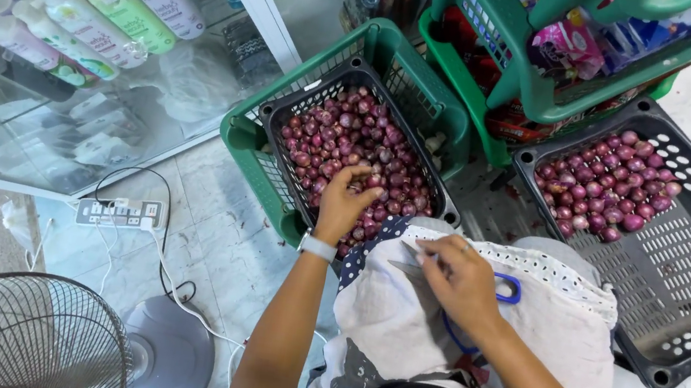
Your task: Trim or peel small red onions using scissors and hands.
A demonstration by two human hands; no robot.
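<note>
Shallots under left hand, scissors in right hand

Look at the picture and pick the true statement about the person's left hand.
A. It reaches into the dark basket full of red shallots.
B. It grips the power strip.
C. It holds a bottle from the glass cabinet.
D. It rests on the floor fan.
A: the left hand is down among the red shallots in the dark basket.

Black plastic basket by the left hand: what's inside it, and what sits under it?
The black plastic basket holds small red shallots; the left hand reaches into them. It sits nested in a green plastic basket. Its bottom is covered by shallots.
</note>
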